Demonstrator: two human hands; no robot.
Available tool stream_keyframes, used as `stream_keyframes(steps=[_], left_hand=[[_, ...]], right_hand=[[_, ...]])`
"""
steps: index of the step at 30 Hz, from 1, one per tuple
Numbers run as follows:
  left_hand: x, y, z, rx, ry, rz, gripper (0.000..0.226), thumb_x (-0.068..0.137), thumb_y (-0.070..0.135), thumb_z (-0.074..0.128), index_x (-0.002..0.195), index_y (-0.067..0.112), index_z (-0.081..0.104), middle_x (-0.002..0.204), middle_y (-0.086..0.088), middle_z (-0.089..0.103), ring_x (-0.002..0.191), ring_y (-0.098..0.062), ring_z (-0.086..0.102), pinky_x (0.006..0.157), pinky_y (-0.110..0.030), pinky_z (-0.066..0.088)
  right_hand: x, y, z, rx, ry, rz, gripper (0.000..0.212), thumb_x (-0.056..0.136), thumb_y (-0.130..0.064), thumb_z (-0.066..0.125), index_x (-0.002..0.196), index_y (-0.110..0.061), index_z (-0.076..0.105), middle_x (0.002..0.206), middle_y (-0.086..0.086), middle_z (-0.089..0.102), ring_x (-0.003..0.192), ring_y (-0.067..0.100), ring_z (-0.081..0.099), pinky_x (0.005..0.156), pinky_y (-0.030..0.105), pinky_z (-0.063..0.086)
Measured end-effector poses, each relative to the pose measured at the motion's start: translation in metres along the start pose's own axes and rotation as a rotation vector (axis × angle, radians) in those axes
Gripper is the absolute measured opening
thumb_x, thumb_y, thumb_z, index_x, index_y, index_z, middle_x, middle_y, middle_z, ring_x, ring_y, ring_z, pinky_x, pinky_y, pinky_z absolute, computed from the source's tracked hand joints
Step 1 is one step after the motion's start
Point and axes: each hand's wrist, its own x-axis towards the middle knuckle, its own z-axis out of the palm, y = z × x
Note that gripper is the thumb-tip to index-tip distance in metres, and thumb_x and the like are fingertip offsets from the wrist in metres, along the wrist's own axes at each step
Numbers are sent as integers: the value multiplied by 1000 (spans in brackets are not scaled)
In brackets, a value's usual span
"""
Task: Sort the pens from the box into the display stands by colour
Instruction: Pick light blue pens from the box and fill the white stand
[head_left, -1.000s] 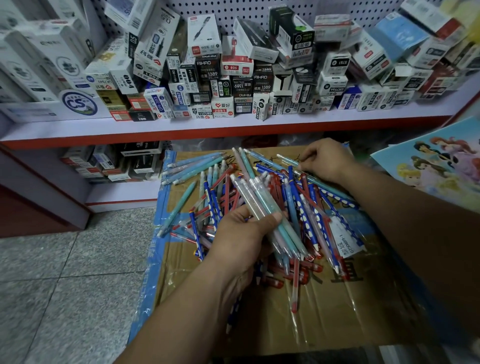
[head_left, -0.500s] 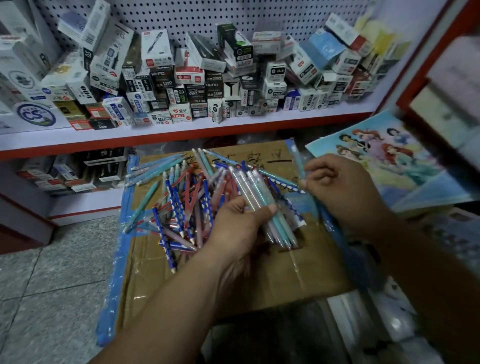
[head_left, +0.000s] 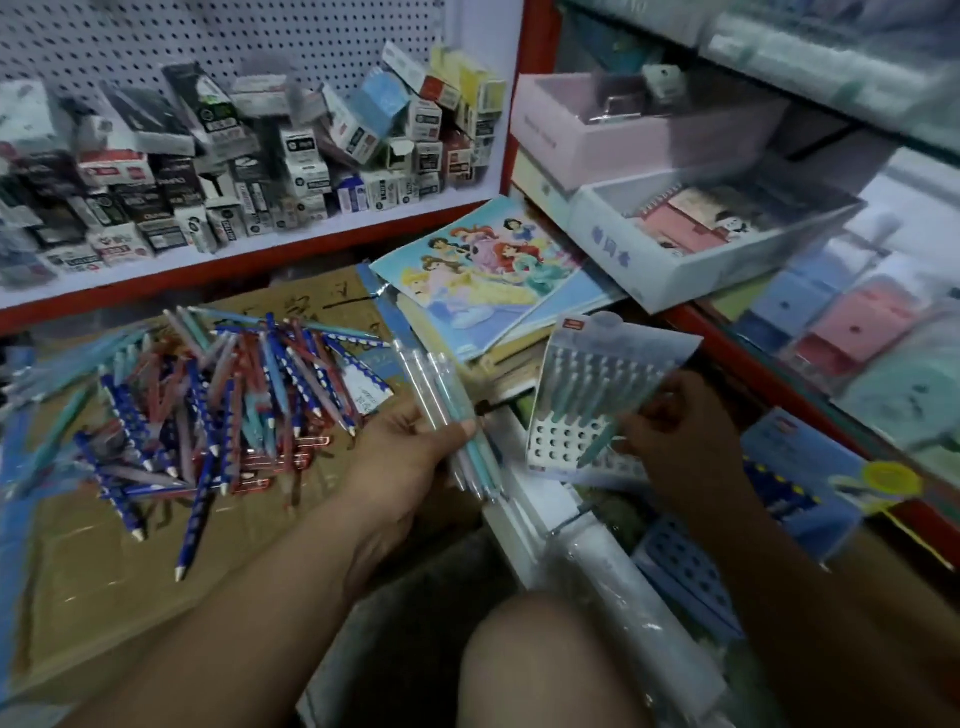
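Nearest the camera, a bare knee (head_left: 545, 660) rises between the forearms. Just beyond it, the left hand (head_left: 410, 457) has its fingers (head_left: 460, 430) curled round a bundle (head_left: 441, 395) of teal and pale pens. The right hand (head_left: 680, 441) pinches one teal pen (head_left: 597, 442) at the holed base of a tilted display stand (head_left: 597, 374) that carries a row of teal pens. Farther left, a loose pile (head_left: 234, 395) of blue, red and teal pens lies on flattened cardboard (head_left: 104, 545). Small boxes (head_left: 260, 166) crowd the shelf (head_left: 311, 236) behind.

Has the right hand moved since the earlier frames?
Yes. The right hand left the pen pile and went rightward to the display stand, pinching a teal pen.
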Motion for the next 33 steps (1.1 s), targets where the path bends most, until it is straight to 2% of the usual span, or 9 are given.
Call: stream_keyframes(steps=[3,6,8,10,12,15,18,24,33], left_hand=[[-3,-13,16,2,2,-24,28,85,-4,68,112,-9,65,105,-29,70,78,-29,70,62,-33,61],[-1,-24,26,-3,-1,-49,28,85,-6,68,113,-8,66,102,-26,72,75,-27,71,64,-34,62],[1,-31,29,-14,8,-65,26,85,-6,68,111,-6,67,101,-25,72,77,-28,72,68,-37,63],[2,-35,32,-33,14,-78,24,85,-7,68,109,-6,68,100,-26,73,77,-30,72,67,-38,63],[6,-37,37,-37,20,-87,25,85,-7,67,110,-6,67,101,-26,72,84,-33,72,71,-42,63],[16,-42,45,-18,20,-109,26,87,-4,68,112,-2,66,104,-23,73,99,-39,70,90,-55,56],[24,-46,51,5,22,-133,21,86,-2,70,106,3,67,106,-27,71,102,-47,66,97,-67,45],[40,-55,54,70,-23,-143,20,88,-2,68,107,3,68,104,-22,73,93,-34,72,79,-45,61],[54,-64,61,132,-44,-133,20,86,2,72,106,4,69,96,-13,76,92,-33,73,81,-48,60]], right_hand=[[3,15,-13,132,8,67,23,87,2,67,102,-14,58,88,5,69,85,21,70,74,42,61],[13,25,-13,279,-10,149,18,88,8,63,98,-5,59,71,-5,67,74,14,70,65,30,59],[24,40,-10,67,73,81,13,84,2,67,89,-6,58,67,-3,64,69,15,65,67,30,53],[32,50,-4,-112,123,-13,13,84,-4,69,89,-4,57,75,2,62,71,15,58,64,17,41],[37,57,3,-150,122,-84,13,88,-7,68,90,-5,55,76,-4,57,73,14,54,59,18,35],[46,66,13,-187,115,-131,16,90,-8,66,87,-10,51,73,-8,54,70,11,52,60,23,33],[54,73,19,-187,117,-134,19,90,-6,66,84,-14,49,70,-13,52,64,-3,49,57,10,34],[62,79,27,-239,86,-162,15,89,-3,66,84,-11,54,68,-17,52,64,-11,49,59,1,35],[63,81,29,-265,55,-129,21,88,-6,70,81,-13,51,66,-17,53,59,-7,53,54,3,40]])
